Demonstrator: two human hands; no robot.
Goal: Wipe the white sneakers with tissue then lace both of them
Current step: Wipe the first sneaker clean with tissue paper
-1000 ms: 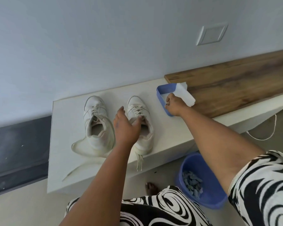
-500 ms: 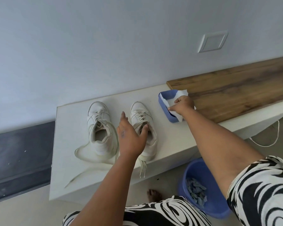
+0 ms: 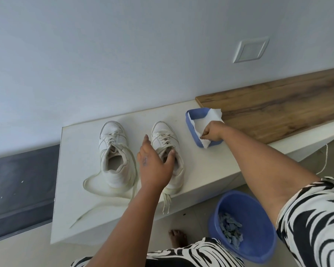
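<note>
Pinching tissue in blue tray with right hand; left hand, fingers relaxed, over right sneaker beside left sneaker on white bench. Risk: tissue tears or drags tray; loose laces snag.

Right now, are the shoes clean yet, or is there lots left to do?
Lots left. Nothing looks finished: both white sneakers sit on the white bench with loose laces trailing. In hand: the right hand is pinching a tissue from the blue tray, while the left hand reaches over the right-side sneaker, thumb at its opening. Still to come: wiping and lacing both.
</note>
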